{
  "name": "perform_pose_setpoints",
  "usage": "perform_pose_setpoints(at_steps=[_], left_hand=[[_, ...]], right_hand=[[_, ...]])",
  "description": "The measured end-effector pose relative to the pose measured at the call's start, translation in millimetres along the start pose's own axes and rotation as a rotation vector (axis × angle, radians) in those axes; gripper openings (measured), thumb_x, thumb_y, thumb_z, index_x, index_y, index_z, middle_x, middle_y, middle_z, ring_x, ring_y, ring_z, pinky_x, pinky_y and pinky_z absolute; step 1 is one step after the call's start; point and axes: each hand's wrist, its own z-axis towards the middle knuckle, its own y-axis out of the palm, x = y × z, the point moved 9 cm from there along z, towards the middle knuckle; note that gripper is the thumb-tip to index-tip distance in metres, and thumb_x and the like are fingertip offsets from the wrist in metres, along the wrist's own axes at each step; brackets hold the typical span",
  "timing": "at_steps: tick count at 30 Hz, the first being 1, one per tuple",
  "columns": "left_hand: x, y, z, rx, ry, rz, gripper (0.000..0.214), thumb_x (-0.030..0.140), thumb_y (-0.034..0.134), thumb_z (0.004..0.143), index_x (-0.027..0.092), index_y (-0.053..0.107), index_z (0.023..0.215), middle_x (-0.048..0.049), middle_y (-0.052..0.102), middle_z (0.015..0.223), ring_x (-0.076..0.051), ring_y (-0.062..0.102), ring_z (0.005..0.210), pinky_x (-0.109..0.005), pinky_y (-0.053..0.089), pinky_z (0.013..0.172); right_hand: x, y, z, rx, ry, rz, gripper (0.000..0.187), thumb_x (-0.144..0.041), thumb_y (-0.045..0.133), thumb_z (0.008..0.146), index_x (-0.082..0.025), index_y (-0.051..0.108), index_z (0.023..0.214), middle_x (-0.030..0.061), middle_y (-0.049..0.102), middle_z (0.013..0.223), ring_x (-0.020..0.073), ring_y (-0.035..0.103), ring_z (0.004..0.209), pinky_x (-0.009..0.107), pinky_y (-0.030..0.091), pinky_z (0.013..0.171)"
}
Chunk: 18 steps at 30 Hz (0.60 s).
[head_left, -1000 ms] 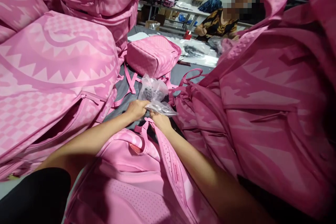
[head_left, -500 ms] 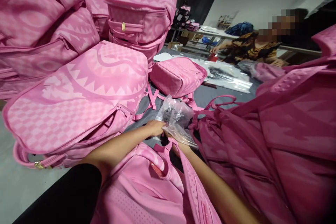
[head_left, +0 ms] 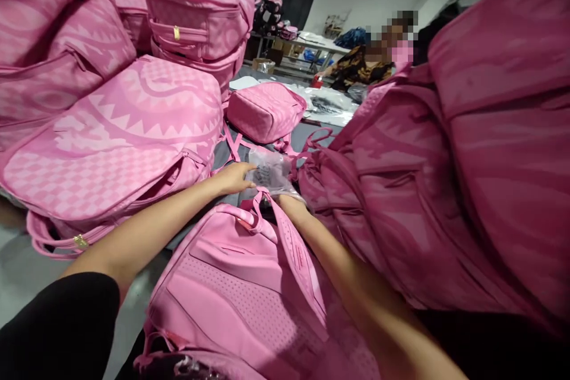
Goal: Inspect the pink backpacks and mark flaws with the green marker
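In the middle of the head view is a clear plastic bag [head_left: 272, 167] with dark printing. My left hand [head_left: 237, 177] grips its left edge between thumb and fingers. My right hand [head_left: 289, 205] reaches into the mouth of the bag, its fingers hidden by plastic and by a strap. Below both hands, a pink backpack [head_left: 231, 291] lies with its padded back panel up. One of its shoulder straps [head_left: 296, 252] runs up across my right wrist.
A checkered pink backpack [head_left: 133, 136] lies on the left, with more backpacks [head_left: 200, 18] stacked behind. A small pink bag [head_left: 267, 110] sits beyond the plastic bag on the grey table. Large backpacks [head_left: 445, 190] crowd the right. A person [head_left: 363, 68] works across the table.
The view has shifted right and down, showing more of the near backpack. My left hand has moved apart from my right, and the plastic bag's printed face lies flatter. My right hand is deeper in it.
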Motion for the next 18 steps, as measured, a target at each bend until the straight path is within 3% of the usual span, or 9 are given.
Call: perform_pose_setpoints(at_steps=[4, 7, 9, 13, 16, 18], left_hand=[[24.6, -23.3, -38.1, 0.215, 0.049, -0.109, 0.033, 0.027, 0.056, 0.095, 0.018, 0.067, 0.125, -0.0079, 0.072, 0.125, -0.021, 0.068, 0.113, -0.033, 0.052, 0.098], [42.7, -23.6, -55.9, 0.261, 0.1, -0.182, 0.026, 0.026, 0.055, 0.095, 0.019, 0.072, 0.113, -0.0045, 0.076, 0.113, -0.018, 0.071, 0.103, -0.028, 0.054, 0.09], [53.9, -23.0, -63.3, 0.273, 0.126, -0.211, 0.024, 0.025, 0.056, 0.094, 0.02, 0.073, 0.109, -0.0033, 0.077, 0.11, -0.017, 0.072, 0.101, -0.027, 0.054, 0.089], [77.5, -32.7, -78.6, 0.348, 0.202, -0.33, 0.028, 0.03, 0.056, 0.095, 0.017, 0.071, 0.115, -0.0052, 0.076, 0.114, -0.017, 0.071, 0.103, -0.027, 0.053, 0.089], [97.7, -31.9, -93.0, 0.288, 0.286, -0.396, 0.023, 0.03, 0.06, 0.091, 0.016, 0.073, 0.106, -0.0033, 0.078, 0.094, -0.016, 0.072, 0.083, -0.025, 0.055, 0.076], [109.6, -35.8, -110.0, 0.333, 0.38, -0.269, 0.021, 0.027, 0.056, 0.092, 0.018, 0.074, 0.098, -0.0026, 0.077, 0.086, -0.015, 0.072, 0.078, -0.025, 0.055, 0.074]], right_hand=[[-17.5, -21.1, -10.7, -0.173, 0.086, 0.093, 0.005, -0.018, 0.067, 0.069, -0.02, 0.072, 0.066, -0.0025, 0.069, 0.063, 0.0143, 0.062, 0.06, 0.024, 0.047, 0.059], [-24.8, -41.1, -16.4, -0.198, 0.187, 0.166, 0.011, -0.02, 0.062, 0.069, -0.018, 0.072, 0.073, -0.0025, 0.067, 0.059, 0.0127, 0.057, 0.051, 0.023, 0.044, 0.052], [-32.1, -56.2, -22.1, -0.172, 0.243, 0.191, 0.011, -0.023, 0.062, 0.07, -0.017, 0.07, 0.075, -0.0025, 0.064, 0.053, 0.0117, 0.054, 0.045, 0.022, 0.04, 0.046], [-64.8, -94.0, -41.0, 0.033, 0.289, 0.328, 0.02, -0.031, 0.066, 0.073, -0.018, 0.062, 0.087, -0.0029, 0.064, 0.052, 0.0091, 0.05, 0.041, 0.018, 0.03, 0.041], [-98.9, -98.2, -57.8, 0.005, 0.247, 0.461, 0.027, -0.037, 0.073, 0.071, -0.017, 0.063, 0.086, -0.0016, 0.065, 0.054, 0.008, 0.049, 0.041, 0.018, 0.026, 0.039], [-109.9, -96.9, -68.9, -0.01, 0.242, 0.544, 0.036, -0.044, 0.075, 0.072, -0.016, 0.067, 0.094, 0.0014, 0.07, 0.063, 0.0099, 0.055, 0.046, 0.018, 0.026, 0.038]])
